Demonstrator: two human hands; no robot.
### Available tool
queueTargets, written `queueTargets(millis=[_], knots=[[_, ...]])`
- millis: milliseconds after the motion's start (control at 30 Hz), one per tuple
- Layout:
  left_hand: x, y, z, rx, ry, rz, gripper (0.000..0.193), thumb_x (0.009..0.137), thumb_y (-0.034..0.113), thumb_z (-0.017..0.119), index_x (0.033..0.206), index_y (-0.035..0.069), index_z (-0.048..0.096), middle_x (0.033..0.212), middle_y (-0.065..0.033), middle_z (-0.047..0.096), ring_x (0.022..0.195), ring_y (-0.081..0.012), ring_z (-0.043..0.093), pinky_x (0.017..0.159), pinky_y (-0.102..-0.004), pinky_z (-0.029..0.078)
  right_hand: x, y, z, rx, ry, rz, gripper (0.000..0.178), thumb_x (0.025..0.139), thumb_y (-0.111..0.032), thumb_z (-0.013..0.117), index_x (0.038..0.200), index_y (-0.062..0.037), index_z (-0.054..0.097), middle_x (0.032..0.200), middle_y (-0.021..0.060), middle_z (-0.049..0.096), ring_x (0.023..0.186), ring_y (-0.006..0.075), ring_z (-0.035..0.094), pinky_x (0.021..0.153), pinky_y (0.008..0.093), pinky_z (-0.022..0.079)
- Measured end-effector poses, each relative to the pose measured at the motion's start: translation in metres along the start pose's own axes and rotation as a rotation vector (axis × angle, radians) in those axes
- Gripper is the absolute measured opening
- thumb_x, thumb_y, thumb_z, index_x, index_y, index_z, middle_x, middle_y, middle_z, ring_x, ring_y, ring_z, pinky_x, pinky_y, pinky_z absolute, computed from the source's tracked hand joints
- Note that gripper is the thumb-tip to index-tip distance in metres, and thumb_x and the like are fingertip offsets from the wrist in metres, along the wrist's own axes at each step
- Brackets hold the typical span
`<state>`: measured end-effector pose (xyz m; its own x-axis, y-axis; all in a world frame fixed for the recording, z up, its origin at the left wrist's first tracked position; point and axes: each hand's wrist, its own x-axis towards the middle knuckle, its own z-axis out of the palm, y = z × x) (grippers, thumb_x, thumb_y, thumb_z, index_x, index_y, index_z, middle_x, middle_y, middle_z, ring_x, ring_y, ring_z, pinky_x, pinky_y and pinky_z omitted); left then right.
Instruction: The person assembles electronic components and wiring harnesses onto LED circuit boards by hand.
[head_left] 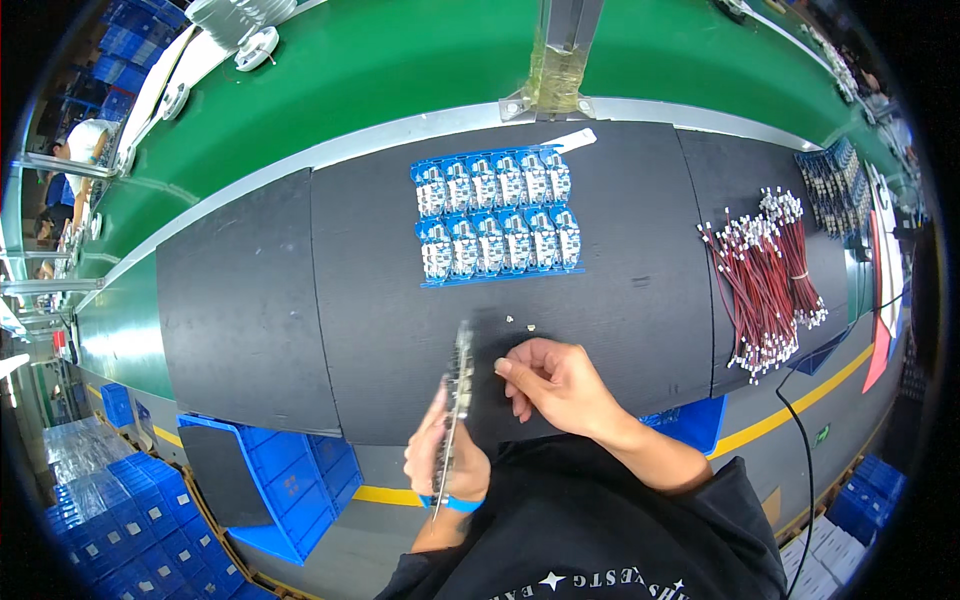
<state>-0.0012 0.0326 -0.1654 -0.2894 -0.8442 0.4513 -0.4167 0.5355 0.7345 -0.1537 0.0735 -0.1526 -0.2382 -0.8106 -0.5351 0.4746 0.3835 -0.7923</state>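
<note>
My left hand [445, 462] is closed on a circuit board panel [457, 390], which stands nearly edge-on and is smeared by motion. A blue band [455, 503] circles that wrist. Just to the right, my right hand [550, 380] is curled, its thumb and fingers drawn together; whether something small is between them I cannot make out. Two tiny white pieces [531, 327] lie on the black mat [400, 340] beyond its fingertips. Farther back, a blue panel of circuit boards [500, 225] lies flat in two rows with white parts on it.
Bundles of red and black cables with white connectors [765, 285] lie on the right, with stacked boards [835, 190] behind them. A metal post [562, 60] rises at the mat's far edge. Blue bins [285, 480] stand below the front edge. A person [80, 150] is at the far left.
</note>
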Motion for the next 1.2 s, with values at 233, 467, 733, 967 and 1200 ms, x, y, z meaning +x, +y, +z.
queueTargets(millis=[233, 467, 733, 967, 1200], knots=[[-0.001, 0.000, 0.007, -0.109, 0.153, -0.092, 0.016, 0.072, -0.001, 0.068, 0.083, -0.005, 0.056, 0.080, -0.0215, 0.064, 0.075, -0.0298, 0.066, 0.068, -0.0342, 0.052, -0.002, 0.003, 0.000, -0.045, 0.135, -0.250, 0.020, 0.085, -0.014, 0.059, 0.091, 0.0056, 0.057, 0.070, 0.0049, 0.060, 0.053, 0.0066, 0.054, 0.047, 0.0212, 0.046], [-0.001, 0.015, 0.013, -0.134, 0.108, -0.126, 0.036, 0.074, -0.004, 0.065, 0.106, -0.006, 0.051, 0.082, -0.0230, 0.064, 0.078, -0.0332, 0.065, 0.070, -0.0365, 0.053, 0.002, -0.003, 0.006, 0.189, -0.017, -0.125, 0.019, 0.087, -0.013, 0.056, 0.091, 0.0054, 0.057, 0.068, 0.0035, 0.057, 0.054, 0.0068, 0.054, 0.046, 0.0207, 0.045], [0.005, 0.003, 0.006, 0.169, 0.000, 0.018, 0.023, 0.074, -0.003, 0.066, 0.093, -0.004, 0.052, 0.083, -0.0252, 0.063, 0.072, -0.0349, 0.065, 0.062, -0.0354, 0.053, -0.003, -0.004, 0.003, 0.074, 0.059, -0.116, 0.021, 0.088, -0.015, 0.055, 0.090, 0.0049, 0.056, 0.069, 0.0047, 0.058, 0.055, 0.0092, 0.055, 0.048, 0.0225, 0.046], [0.003, 0.002, 0.011, -0.227, 0.096, -0.105, 0.018, 0.074, -0.002, 0.066, 0.091, -0.006, 0.059, 0.089, -0.0116, 0.063, 0.076, -0.0164, 0.058, 0.073, -0.0312, 0.046, -0.004, -0.004, 0.002, 0.038, 0.102, -0.270, 0.017, 0.086, -0.014, 0.058, 0.090, 0.0026, 0.059, 0.068, 0.0022, 0.059, 0.054, 0.0063, 0.054, 0.048, 0.0195, 0.044], [0.007, 0.002, 0.014, -0.225, 0.033, 0.014, 0.015, 0.080, 0.010, 0.065, 0.084, -0.003, 0.059, 0.081, -0.0132, 0.063, 0.071, -0.0217, 0.061, 0.066, -0.0308, 0.047, 0.000, -0.011, 0.006, 0.262, -0.073, -0.183, 0.017, 0.087, -0.013, 0.056, 0.093, 0.0030, 0.057, 0.067, 0.0025, 0.057, 0.055, 0.0057, 0.053, 0.046, 0.0201, 0.043]])
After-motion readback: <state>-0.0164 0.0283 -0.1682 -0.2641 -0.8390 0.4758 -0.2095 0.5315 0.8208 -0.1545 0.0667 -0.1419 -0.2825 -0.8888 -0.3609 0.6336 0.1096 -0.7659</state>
